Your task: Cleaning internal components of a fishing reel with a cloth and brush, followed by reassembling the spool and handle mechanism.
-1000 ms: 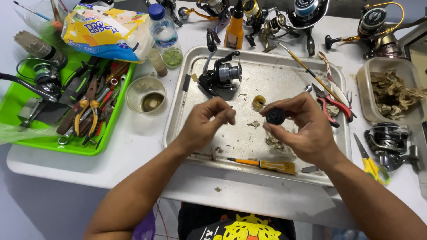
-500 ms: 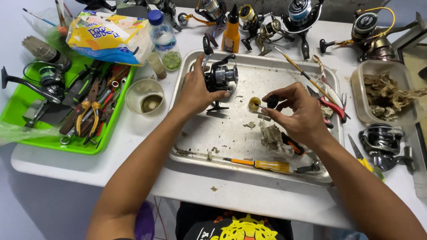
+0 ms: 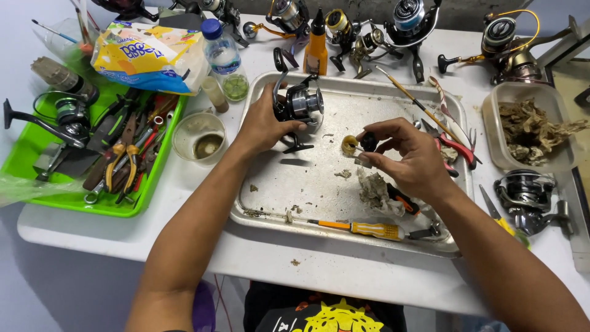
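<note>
Left hand [image 3: 261, 126] wrapped around a black-and-silver spinning reel [image 3: 299, 106], which stands at the upper left of the metal tray [image 3: 307, 190]. Right hand [image 3: 409, 157] pinches a small black part [image 3: 369, 142] between fingertips, just beside a yellowish ring [image 3: 350, 145] over mid-tray.

Tray also holds a dirty rag [image 3: 375, 190] and, along the near edge, an orange-and-yellow-handled screwdriver [image 3: 359, 229].

Containers — green tray [image 3: 61, 203] at left, filled with pliers [image 3: 120, 166], other hand tools and a dark reel [image 3: 67, 117]. Small clear cup [image 3: 200, 138] beside it, brownish liquid at the bottom. Clear plastic tub [image 3: 528, 126] at right holds brown crumpled scraps. More reels line the table's far edge.
</note>
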